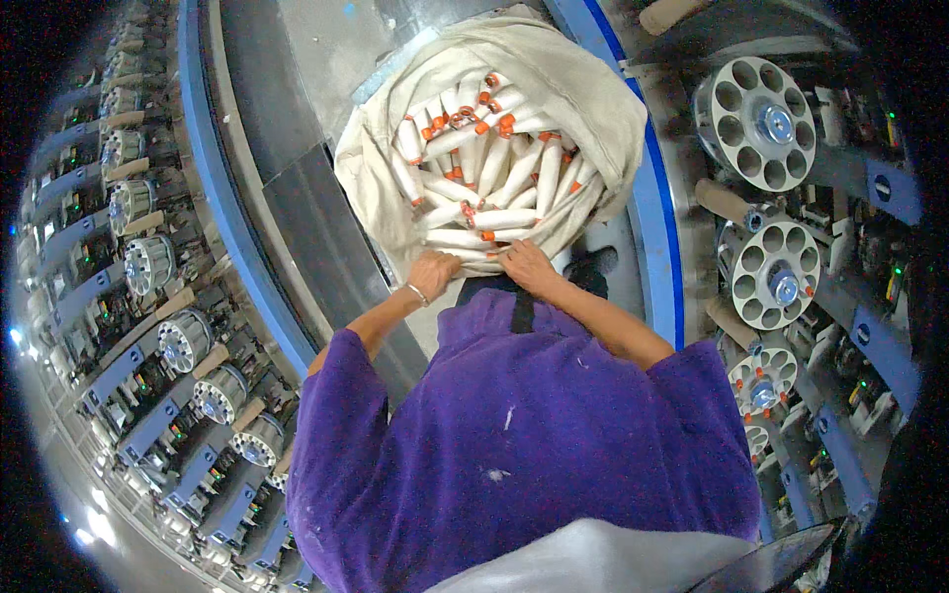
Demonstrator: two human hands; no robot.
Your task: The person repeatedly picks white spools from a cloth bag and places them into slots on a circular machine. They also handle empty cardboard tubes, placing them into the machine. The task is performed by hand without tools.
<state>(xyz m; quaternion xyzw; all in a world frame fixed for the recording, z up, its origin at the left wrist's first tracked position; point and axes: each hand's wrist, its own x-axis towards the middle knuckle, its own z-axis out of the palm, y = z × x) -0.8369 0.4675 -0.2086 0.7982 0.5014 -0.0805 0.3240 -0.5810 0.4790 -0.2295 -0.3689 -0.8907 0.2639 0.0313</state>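
Observation:
A large cream cloth sack (593, 89) stands in front of me with its mouth wide and its edge rolled outward. Inside lie many white yarn bobbins (509, 219) with orange-red ends, heaped at various angles. My left hand (435, 272) is closed on the sack's near rim, toward the left. A little to its right, my right hand (529, 267) grips the same rim, fingers curled over the cloth beside the nearest bobbins. The fingertips of both hands are partly hidden by the fabric.
Winding machines line both sides. Round magazines with holes (756, 124) stand close on the right, and a row of similar magazines (185, 341) runs along the left. Blue rails (222, 188) border the aisle. A dark floor plate (321, 217) lies left of the sack.

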